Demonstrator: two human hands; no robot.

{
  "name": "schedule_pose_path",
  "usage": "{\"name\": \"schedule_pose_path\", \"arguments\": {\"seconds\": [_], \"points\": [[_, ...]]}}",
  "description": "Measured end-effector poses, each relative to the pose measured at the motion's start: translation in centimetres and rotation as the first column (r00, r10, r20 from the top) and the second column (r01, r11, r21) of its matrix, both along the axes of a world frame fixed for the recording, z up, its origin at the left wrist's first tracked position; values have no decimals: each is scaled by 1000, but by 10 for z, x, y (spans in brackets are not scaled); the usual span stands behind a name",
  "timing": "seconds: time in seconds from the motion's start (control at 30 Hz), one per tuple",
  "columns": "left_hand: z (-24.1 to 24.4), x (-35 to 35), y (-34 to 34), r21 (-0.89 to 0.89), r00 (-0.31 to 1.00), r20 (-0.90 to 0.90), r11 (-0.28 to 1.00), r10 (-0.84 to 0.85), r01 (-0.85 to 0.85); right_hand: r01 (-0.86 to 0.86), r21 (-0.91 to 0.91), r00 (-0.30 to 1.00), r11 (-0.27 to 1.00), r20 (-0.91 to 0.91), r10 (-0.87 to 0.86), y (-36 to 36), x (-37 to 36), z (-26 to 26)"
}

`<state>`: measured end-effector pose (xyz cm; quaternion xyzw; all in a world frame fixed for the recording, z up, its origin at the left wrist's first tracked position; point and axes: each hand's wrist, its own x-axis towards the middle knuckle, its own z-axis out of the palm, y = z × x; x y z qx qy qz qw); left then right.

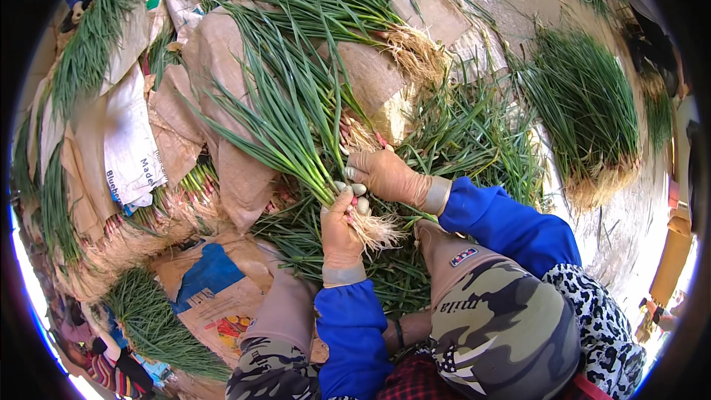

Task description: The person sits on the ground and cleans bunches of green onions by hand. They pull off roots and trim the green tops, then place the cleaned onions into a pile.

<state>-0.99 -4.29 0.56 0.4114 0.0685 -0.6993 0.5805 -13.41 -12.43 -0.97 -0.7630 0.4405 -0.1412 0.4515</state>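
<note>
My left hand [340, 233], in a thin tan glove, grips a bunch of spring onions [294, 153] near its root end. The long green leaves point up and left, and the pale roots [377, 230] hang out to the right of the hand. My right hand [389, 178], also gloved, is at the base of the stems, with its fingertips beside the white bulb ends; whether it pinches a stem is hard to see. Just above it lies another bunch with reddish bulbs and roots [358, 133].
Loose green leaves [472, 133] are heaped at right and between the knees. Rooted bunches lie at top [416, 53], right [589, 105] and lower left [161, 322]. Sacking [222, 83] covers a long row of onions at left. A printed sack [222, 300] lies by the left knee. People are at the edges.
</note>
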Motion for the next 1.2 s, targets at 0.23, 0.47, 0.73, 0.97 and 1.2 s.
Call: {"name": "schedule_pose_path", "arguments": {"seconds": [0.23, 0.47, 0.73, 0.97, 1.2], "points": [[-3, 3, 7, -185, 981, -193, 982, -4, -32, 324, 550, 818, 770, 245, -520, -29, -4, -5], [1, 15, 11, -134, 969, -242, 988, 38, -72, -171, 633, 925, 755, 368, -99, -25, 15, 19], [3, 22, 12, -255, 917, -396, 954, 49, -161, -33, -353, 988, 935, -153, -23, -3, 29, 3], [12, 37, 20, -369, 791, -610, 867, 46, -335, -734, -6, 665, 679, -209, 717, 22, 7, 5], [17, 30, 16, -341, 830, -558, 905, 21, -252, -70, -16, 994, 997, 83, 71, -39, 55, 26]]}}
